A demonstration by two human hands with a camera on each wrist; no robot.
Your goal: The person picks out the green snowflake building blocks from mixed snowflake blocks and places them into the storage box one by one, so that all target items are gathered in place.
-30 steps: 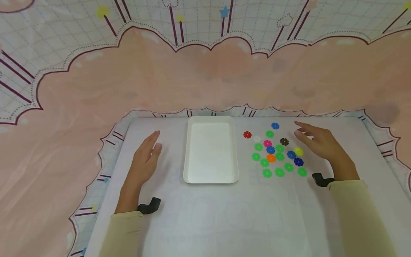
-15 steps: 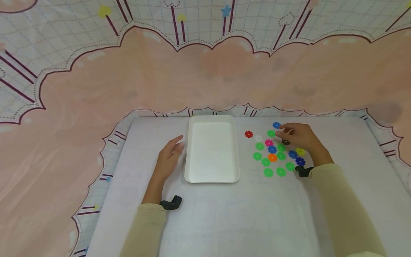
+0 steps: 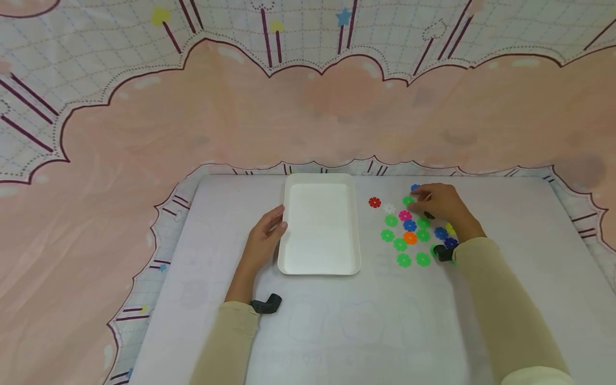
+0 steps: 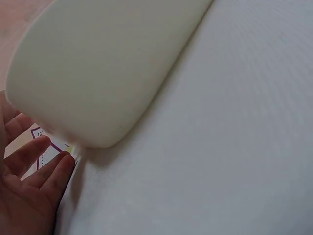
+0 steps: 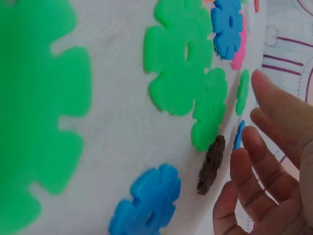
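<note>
"Starting with the hands: condition?"

"Left hand (image 3: pixel 261 240): fingers loosely extended, thumb apart, gripping nothing. Right hand (image 3: pixel 444 203): fingers lightly bent, thumb standing off from them, nothing pinched."

"Items?"

"White tray (image 3: pixel 319 230), one: between the hands, just beside the left fingertips; contact cannot be told. Green disc (image 3: pixel 408 201), flower-shaped: just beside the right fingertips. Blue disc (image 3: pixel 414 187): same place, farther from the wearer. Brown disc (image 3: pixel 429 215): partly hidden by the right hand. White disc (image 3: pixel 389 208) and red disc (image 3: pixel 374 202): towards the left hand from the right fingertips."

"Likely faults?"

"Three, by my judgement. Scattering: the right wrist camera (image 3: pixel 444 253) overhangs several discs and could sweep them if lowered. Missed grip: flat, thin pieces may slide under a fingertip. Shifted tray: a careless push from the left thumb could cause it."
</note>
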